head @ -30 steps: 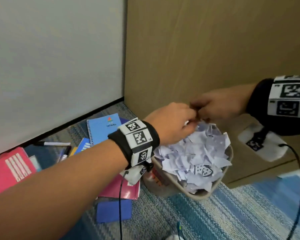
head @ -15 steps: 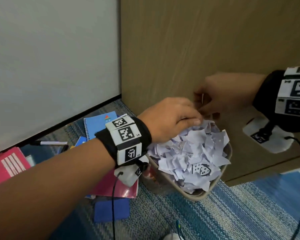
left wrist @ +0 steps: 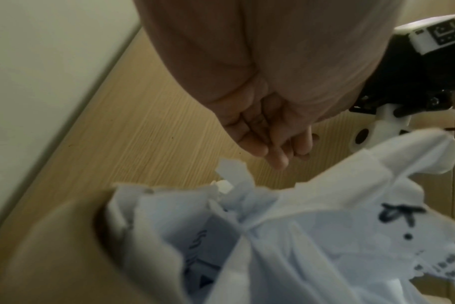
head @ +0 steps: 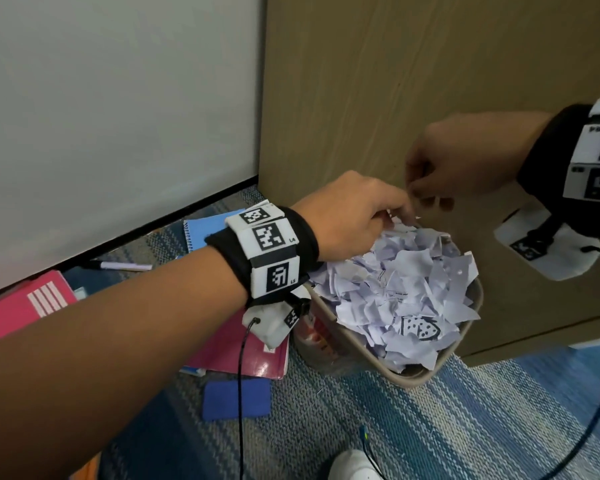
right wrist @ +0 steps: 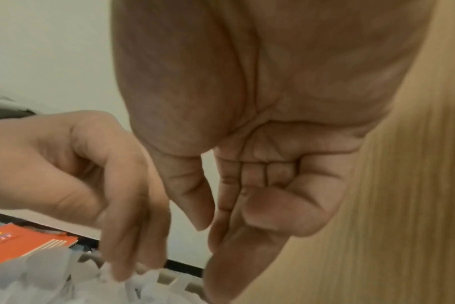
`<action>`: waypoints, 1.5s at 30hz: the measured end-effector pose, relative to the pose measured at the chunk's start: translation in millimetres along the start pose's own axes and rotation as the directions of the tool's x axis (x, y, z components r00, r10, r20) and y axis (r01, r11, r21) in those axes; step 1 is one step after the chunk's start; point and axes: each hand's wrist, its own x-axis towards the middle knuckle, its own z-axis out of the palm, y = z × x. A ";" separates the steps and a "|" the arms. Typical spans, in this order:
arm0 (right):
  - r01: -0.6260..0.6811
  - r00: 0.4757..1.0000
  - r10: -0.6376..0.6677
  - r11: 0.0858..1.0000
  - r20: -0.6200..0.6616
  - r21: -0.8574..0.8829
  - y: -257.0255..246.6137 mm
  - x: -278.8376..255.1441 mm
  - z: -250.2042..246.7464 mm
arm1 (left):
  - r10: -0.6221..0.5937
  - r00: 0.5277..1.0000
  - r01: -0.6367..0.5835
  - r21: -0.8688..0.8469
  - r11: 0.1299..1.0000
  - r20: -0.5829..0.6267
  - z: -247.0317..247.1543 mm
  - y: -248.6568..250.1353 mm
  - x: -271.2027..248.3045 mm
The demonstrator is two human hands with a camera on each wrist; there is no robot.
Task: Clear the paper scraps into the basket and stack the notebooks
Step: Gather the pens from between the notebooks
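A beige basket (head: 406, 379) on the striped carpet is heaped with torn white paper scraps (head: 395, 289). My left hand (head: 400, 216) hangs over its far left rim, fingers straight down, tips touching the scraps (left wrist: 299, 236), and nothing is held. Just above and behind it, my right hand (head: 420, 192) hovers in front of the wooden panel. Its thumb and forefinger (right wrist: 221, 224) are apart with no paper between them, and the other fingers are loosely curled. A blue spiral notebook (head: 205, 230), a pink notebook (head: 32, 303) and a dark pink one (head: 250, 355) lie scattered to the left.
A wooden cabinet side (head: 395, 81) rises right behind the basket, with a white wall (head: 118, 98) to its left. A pen (head: 118, 266) lies by the wall and a blue pad (head: 236, 396) under my left forearm. A white shoe (head: 354, 465) shows at the bottom edge.
The hands, joined over the basket a second ago, have parted. My right hand rose up and to the right, and my left hand's fingers dropped onto the scraps.
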 end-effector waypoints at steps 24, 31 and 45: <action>0.421 0.899 -0.427 0.904 -0.100 -0.074 -297.7 116.6 89.6 | -0.910 0.414 0.761 0.535 0.366 0.034 -98.0 -189.6 -321.3; 0.231 0.962 -0.232 0.973 0.144 0.021 -290.4 147.8 198.7 | -0.994 0.106 0.713 0.696 0.086 0.014 -98.6 -201.5 -441.1; 0.339 0.941 -0.339 0.940 0.000 -0.049 -338.6 150.2 212.7 | -0.971 0.177 0.675 0.697 0.239 0.162 -74.5 -182.0 -443.4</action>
